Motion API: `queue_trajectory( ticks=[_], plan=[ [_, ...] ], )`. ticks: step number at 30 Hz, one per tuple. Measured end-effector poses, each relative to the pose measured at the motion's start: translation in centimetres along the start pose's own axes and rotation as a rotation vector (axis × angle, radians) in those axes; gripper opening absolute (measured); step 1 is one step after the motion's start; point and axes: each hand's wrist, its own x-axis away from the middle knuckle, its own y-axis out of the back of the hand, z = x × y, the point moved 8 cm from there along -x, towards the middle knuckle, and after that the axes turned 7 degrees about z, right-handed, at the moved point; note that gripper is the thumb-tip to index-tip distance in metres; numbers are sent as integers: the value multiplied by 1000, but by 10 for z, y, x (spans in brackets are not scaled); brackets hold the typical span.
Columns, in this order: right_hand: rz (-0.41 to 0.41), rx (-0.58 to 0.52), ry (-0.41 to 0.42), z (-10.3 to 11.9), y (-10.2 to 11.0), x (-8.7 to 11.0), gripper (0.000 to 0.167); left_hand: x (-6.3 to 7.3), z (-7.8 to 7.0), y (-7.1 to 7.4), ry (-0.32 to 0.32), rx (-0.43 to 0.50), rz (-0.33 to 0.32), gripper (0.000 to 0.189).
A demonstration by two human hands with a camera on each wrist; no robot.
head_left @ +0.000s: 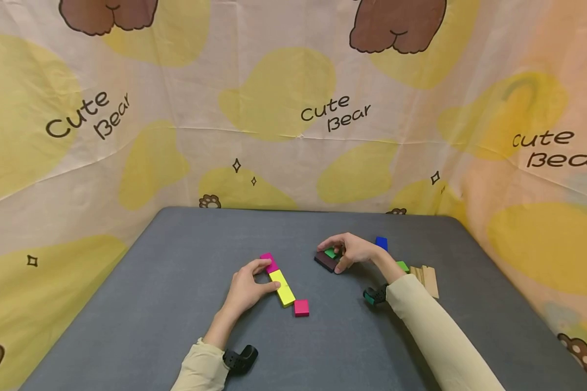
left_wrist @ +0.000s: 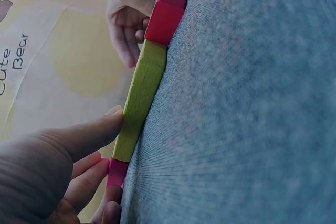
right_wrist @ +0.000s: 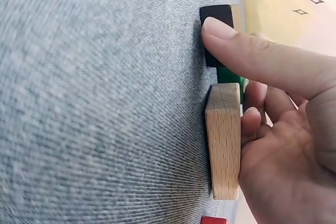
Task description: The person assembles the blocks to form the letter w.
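My left hand [head_left: 247, 288] has its thumb against a yellow block [left_wrist: 139, 98] and its fingers bent around the pink block [head_left: 270, 263] at the far end. These two lie end to end on the table, with a red block [head_left: 301, 308] by the yellow one's near end. With thumb and fingers, my right hand [head_left: 354, 251] grips a dark brown block [head_left: 325, 261] by its ends. A green block [head_left: 330, 253] lies right behind it, partly under the fingers. In the right wrist view, a plain wooden block [right_wrist: 226, 150] stands close to the palm.
On the grey table [head_left: 186, 244], right of my right forearm, lie pale wooden blocks [head_left: 429, 281] and a light green block [head_left: 402, 266]. A blue block [head_left: 381, 243] is behind the right wrist. A red block [right_wrist: 214, 220] peeks in at the right wrist view's bottom. Printed cloth [head_left: 274, 108] surrounds the table.
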Motion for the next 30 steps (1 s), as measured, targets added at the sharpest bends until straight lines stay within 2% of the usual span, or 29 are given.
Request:
queue_trajectory(
  ticks=[9,18,30],
  plan=[
    [-36,-58,-12,-3,1,2,68,1,-3,0,-11,-3,-1,56],
    [-62,-76,-42,-4,-1,3,66,2,0,-3,10,10,-3,56],
    [-63,-164,-8,-8,0,6,68,3,-1,-1,-4,6,-9,55]
  ],
)
